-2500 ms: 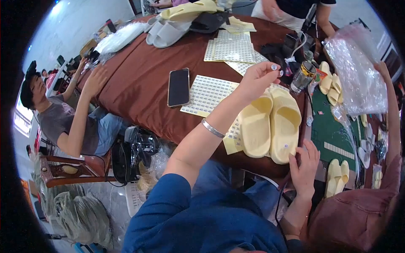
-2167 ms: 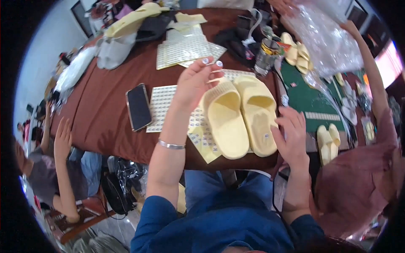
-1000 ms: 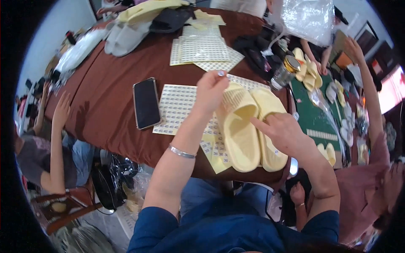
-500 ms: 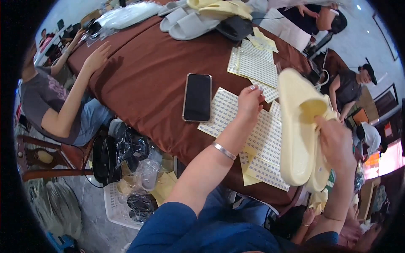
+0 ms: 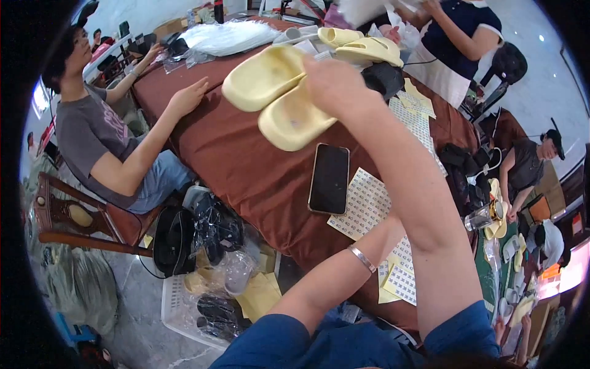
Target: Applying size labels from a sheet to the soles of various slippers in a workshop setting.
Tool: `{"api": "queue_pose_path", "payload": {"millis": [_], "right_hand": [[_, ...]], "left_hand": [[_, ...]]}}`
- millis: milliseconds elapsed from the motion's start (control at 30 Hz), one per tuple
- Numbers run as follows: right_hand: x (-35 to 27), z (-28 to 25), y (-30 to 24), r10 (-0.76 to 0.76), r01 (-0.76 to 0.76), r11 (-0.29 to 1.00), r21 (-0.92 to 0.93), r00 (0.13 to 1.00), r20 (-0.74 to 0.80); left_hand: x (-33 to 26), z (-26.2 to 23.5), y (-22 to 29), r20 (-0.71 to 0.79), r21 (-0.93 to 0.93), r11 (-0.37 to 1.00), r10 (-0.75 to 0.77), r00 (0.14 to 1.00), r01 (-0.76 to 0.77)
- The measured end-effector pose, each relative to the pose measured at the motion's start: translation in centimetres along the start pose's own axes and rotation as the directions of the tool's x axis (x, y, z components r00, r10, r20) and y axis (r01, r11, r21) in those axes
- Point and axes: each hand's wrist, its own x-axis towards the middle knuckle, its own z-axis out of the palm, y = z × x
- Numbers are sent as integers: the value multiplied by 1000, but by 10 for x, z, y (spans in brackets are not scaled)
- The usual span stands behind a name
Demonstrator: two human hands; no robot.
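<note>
A pair of pale yellow slide slippers hangs above the brown-covered table, gripped by my right hand at the ends nearer me. My right arm reaches forward and across to the left. It passes over my left wrist, so the fingers of my left hand are hidden behind it. A silver bangle circles my left forearm. The left hand lies over sticker sheets printed in rows. Beside those sheets rests a black-screened phone.
On the left sits a person in a grey shirt, one hand over the brown tablecloth. More slippers and a clear-plastic bundle occupy the far end. A white basket of wrapped footwear stands on the floor.
My right hand has swung the yellow slippers from the right side to the far left over the table. My left hand has gone behind the right forearm. The view has turned left.
</note>
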Motion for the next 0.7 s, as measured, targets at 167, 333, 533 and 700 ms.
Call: {"api": "queue_pose_path", "payload": {"millis": [167,333,533,700], "right_hand": [[-48,-15,-26,-173,162,984,70,968,183],[-148,-32,-52,-400,374,909,183,907,133],[-252,-105,-16,45,-34,988,-150,996,74],[-398,-169,38,384,-425,890,-165,894,-233]], "left_hand": [[-26,3,6,297,97,995,-2,955,-28],[1,19,21,-271,448,851,-161,949,273],[10,13,34,-503,451,776,-187,844,441],[-8,27,16,-284,498,772,-286,915,395]]}}
